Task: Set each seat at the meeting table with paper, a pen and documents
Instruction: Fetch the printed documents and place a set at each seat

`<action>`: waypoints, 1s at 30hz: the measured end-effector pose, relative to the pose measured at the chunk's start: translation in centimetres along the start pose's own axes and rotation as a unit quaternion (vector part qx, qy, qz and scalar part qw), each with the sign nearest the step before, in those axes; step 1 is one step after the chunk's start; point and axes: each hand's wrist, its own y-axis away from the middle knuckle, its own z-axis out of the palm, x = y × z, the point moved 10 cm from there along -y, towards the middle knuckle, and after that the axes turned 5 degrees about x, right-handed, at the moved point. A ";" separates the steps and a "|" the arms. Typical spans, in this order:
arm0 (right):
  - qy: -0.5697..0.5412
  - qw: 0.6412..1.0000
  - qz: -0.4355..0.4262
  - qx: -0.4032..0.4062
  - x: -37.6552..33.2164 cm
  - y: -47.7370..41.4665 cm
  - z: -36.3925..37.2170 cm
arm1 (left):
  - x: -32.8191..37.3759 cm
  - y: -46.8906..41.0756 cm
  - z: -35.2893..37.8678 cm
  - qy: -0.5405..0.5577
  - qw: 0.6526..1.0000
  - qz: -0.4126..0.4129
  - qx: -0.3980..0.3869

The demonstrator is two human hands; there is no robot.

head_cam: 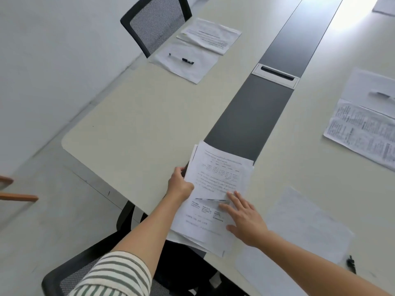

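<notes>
A stack of printed documents [215, 180] lies at the near end of the cream meeting table [149, 116]. My left hand [179, 184] grips the stack's left edge. My right hand [243, 218] lies flat on the lower right of the top sheet, fingers spread. To the right of the stack lies a blank sheet of paper [299, 231], with a black pen [351, 263] at its right edge. The far left seat has a blank sheet [188, 63] with a black pen [184, 59] on it and printed documents [211, 36] beside it.
A black mesh chair [154, 22] stands at the far left seat; another chair [70, 280] is under my arms. On the right lie a printed document [363, 133] and a sheet with a pen [382, 95]. A dark strip with a cable slot [276, 74] runs down the table's middle.
</notes>
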 end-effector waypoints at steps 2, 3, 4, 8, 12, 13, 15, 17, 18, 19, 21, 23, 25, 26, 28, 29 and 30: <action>-0.042 0.999 0.018 0.005 0.3 0.0 -0.8 | 1.3 1.6 0.3 0.032 0.999 0.018 -0.033; -0.092 0.994 0.049 0.021 1.0 0.1 -1.5 | 2.0 2.4 0.2 0.049 0.997 0.036 -0.051; -0.161 0.980 0.093 0.065 2.0 0.2 -2.8 | 2.9 3.3 -0.1 0.067 0.994 0.057 -0.068; -0.525 0.804 0.215 0.177 5.9 1.9 -8.1 | 7.4 7.1 -2.9 0.128 0.970 0.163 -0.124; -0.639 0.756 0.073 0.121 2.9 1.6 -15.6 | 11.1 10.0 -6.3 0.168 0.946 0.235 -0.147; -0.632 0.761 0.048 0.136 2.4 1.7 -17.5 | 11.7 10.1 -7.1 0.174 0.944 0.243 -0.141; -0.616 0.765 0.025 0.187 1.7 2.1 -20.8 | 12.3 9.9 -8.3 0.183 0.945 0.242 -0.121; -0.603 0.765 0.010 0.226 1.0 2.5 -22.6 | 12.3 9.2 -9.0 0.187 0.949 0.232 -0.099; -0.598 0.767 0.007 0.234 0.8 2.5 -22.7 | 12.1 8.8 -9.2 0.186 0.951 0.228 -0.089; -0.589 0.772 0.011 0.237 0.6 2.5 -22.5 | 11.9 8.5 -9.1 0.187 0.953 0.225 -0.083; -0.571 0.786 0.038 0.232 0.7 2.0 -20.9 | 11.1 7.8 -8.8 0.190 0.956 0.213 -0.071; -0.562 0.794 0.066 0.223 0.9 1.4 -19.1 | 10.1 7.3 -8.1 0.186 0.960 0.201 -0.062; -0.567 0.794 0.080 0.206 1.0 0.9 -17.2 | 9.0 6.5 -7.1 0.174 0.965 0.185 -0.064; -0.569 0.794 0.086 0.194 1.1 0.8 -16.3 | 8.4 6.2 -6.6 0.163 0.968 0.179 -0.068; -0.574 0.796 0.088 0.168 1.3 0.6 -14.6 | 7.5 5.5 -5.4 0.147 0.972 0.168 -0.077; -0.576 0.798 0.084 0.158 1.2 0.6 -13.9 | 7.2 5.3 -4.9 0.147 0.973 0.160 -0.077; -0.579 0.798 0.077 0.150 1.2 0.6 -13.4 | 7.0 5.2 -4.5 0.147 0.974 0.154 -0.072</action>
